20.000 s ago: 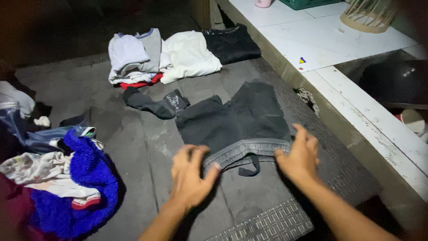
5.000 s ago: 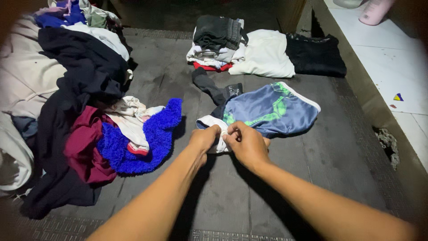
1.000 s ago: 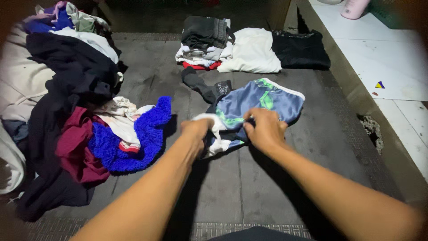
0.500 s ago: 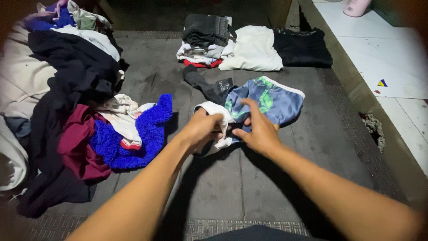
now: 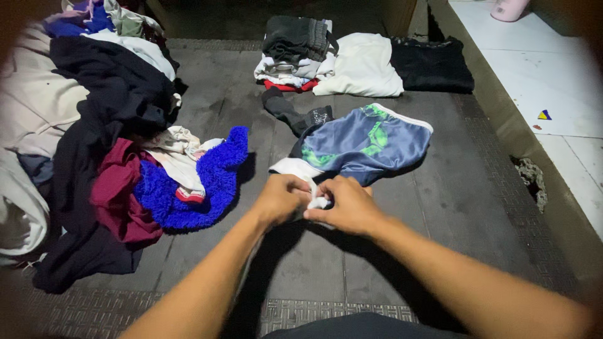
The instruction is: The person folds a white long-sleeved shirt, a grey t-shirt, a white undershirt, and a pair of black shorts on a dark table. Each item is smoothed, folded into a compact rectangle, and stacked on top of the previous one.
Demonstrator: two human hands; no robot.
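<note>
Head view: I am pinching the white waistband of the blue shorts point(image 5: 364, 143) on the mat point(image 5: 440, 207) with left hand point(image 5: 281, 199) and right hand point(image 5: 345, 205); folded stack point(image 5: 295, 53) is waiting, unsorted pile point(image 5: 100, 132) remaining.

- Our hands hide the shorts' point(image 5: 364, 141) waistband end.
- At one o'clock, the pink container point(image 5: 509, 9) is cut off.
- At nine o'clock, the clothes pile point(image 5: 69, 125) runs off-frame.
</note>
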